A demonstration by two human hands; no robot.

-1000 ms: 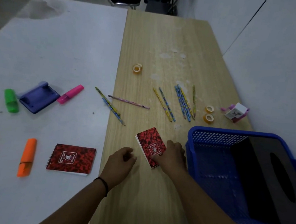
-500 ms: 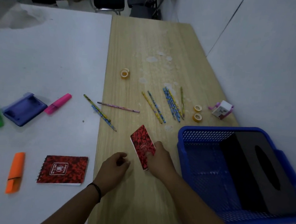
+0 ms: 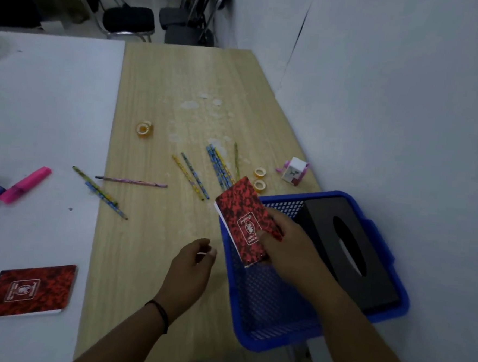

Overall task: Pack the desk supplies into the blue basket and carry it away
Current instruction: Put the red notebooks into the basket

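With right hand fingers pinching the red notebook over the blue basket, long axis tilted, drop goes straight down; left hand loosely curled, idle.

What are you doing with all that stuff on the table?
A person is tidying desk supplies into a blue plastic mesh basket. The right hand holds a small red-and-black notebook over the basket's rim, not yet dropped in. The left hand hovers loosely curled above the wooden table, holding nothing. A black tissue box already sits in the basket. Patterned pencils, small tape rolls, a pink highlighter and a second red spiral notebook are waiting outside.
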